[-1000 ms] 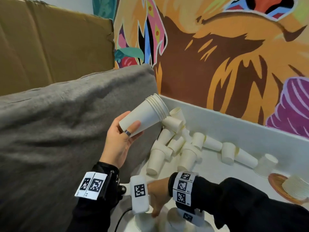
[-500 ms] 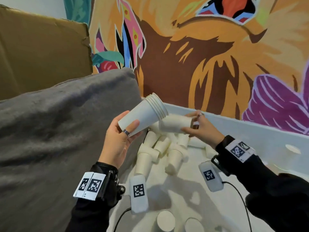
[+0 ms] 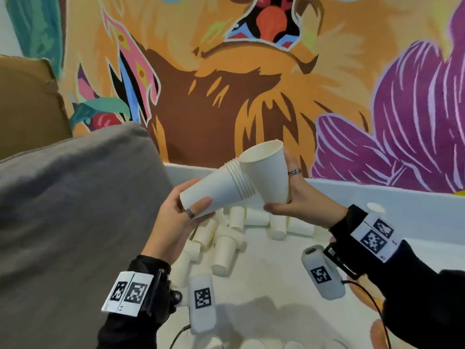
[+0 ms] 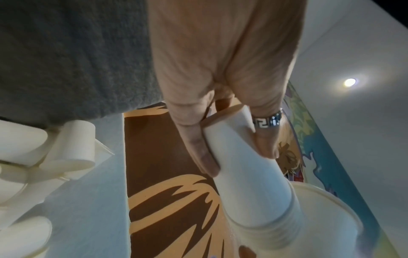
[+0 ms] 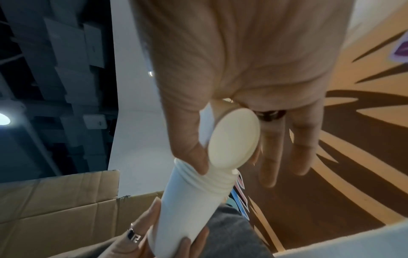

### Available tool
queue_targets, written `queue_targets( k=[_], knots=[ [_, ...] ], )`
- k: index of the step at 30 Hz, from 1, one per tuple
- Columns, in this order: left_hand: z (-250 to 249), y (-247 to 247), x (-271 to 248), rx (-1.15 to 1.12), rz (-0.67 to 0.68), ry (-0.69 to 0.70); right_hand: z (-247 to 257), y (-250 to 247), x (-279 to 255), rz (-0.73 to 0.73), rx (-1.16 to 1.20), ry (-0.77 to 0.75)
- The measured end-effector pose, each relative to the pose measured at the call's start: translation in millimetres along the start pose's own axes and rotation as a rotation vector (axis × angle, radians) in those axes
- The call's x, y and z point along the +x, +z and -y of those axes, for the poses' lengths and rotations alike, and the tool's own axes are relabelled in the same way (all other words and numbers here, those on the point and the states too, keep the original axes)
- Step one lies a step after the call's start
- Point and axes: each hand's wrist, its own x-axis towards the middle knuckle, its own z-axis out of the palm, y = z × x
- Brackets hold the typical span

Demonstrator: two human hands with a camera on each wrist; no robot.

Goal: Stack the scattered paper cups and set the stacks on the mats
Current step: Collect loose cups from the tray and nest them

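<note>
My left hand (image 3: 186,210) grips a stack of several nested white paper cups (image 3: 216,188) near its base, tilted with the rims up and to the right. My right hand (image 3: 289,195) holds a single white paper cup (image 3: 266,172) by its lower part, mouth up, its side against the stack's rims. The left wrist view has fingers wrapped round the cup stack (image 4: 249,174). From the right wrist, thumb and fingers pinch the single cup (image 5: 234,137) at its base, beside the stack (image 5: 194,200). Many loose cups (image 3: 224,248) lie scattered on the white surface below.
A grey cushion (image 3: 75,210) fills the left side. A white raised ledge (image 3: 390,200) runs along the painted wall behind the cups. An orange mat (image 3: 364,295) peeks out under my right forearm. Brown cardboard (image 3: 27,107) stands at the far left.
My right hand came up from the table with a single cup and has turned it from lying sideways to mouth-up beside the stack's rims. The left hand keeps holding the stack.
</note>
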Motion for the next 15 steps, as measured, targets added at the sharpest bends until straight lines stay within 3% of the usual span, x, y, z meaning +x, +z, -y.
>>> queue_targets(
  k=[4,7,10,13,15],
  knots=[
    [2.4,24.2,3.0,0.016,0.086,-0.014,-0.3,-19.2,-11.3,-0.028,0.007,-0.014],
    [5.6,38.2,4.7,0.032,0.124,-0.018,-2.4,-25.4,-21.5,-0.101,0.221,0.049],
    [12.3,52.7,5.7,0.019,0.148,-0.045,-8.9,-30.0,-31.3,-0.277,0.347,0.064],
    [19.3,71.0,5.7,0.021,0.196,-0.053,-17.1,-42.3,-40.3,-0.482,0.276,0.001],
    [23.7,84.4,5.8,0.023,0.224,-0.054,-20.1,-56.0,-48.5,-0.538,0.223,-0.034]
  ],
)
